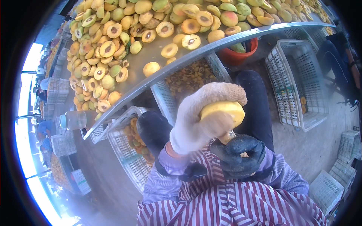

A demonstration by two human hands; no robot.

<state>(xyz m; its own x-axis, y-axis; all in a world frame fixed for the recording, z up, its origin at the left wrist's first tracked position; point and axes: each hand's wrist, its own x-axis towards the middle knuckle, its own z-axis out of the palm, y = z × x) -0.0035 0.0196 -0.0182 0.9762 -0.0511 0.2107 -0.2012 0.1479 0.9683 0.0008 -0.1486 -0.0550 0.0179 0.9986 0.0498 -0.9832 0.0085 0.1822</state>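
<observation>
The left hand (pixel 200 116), in a pale knitted glove, is wrapped tight around a yellow fruit (pixel 223 110), fingers curled over its top. Just under it, the right hand (pixel 238 155) in a dark rubbery glove is clenched on the handle of a small tool (pixel 227 138) whose tip meets the underside of the fruit; the tool's shape is mostly hidden. Below the grip lies a striped apron (pixel 226 203). Beyond it, past the knees, a white crate of pits (pixel 188 80) sits under the metal table (pixel 151 64). Farther out, halved fruit (pixel 109 49) covers the tabletop, and a red bucket (pixel 241 54) stands beneath its edge.
</observation>
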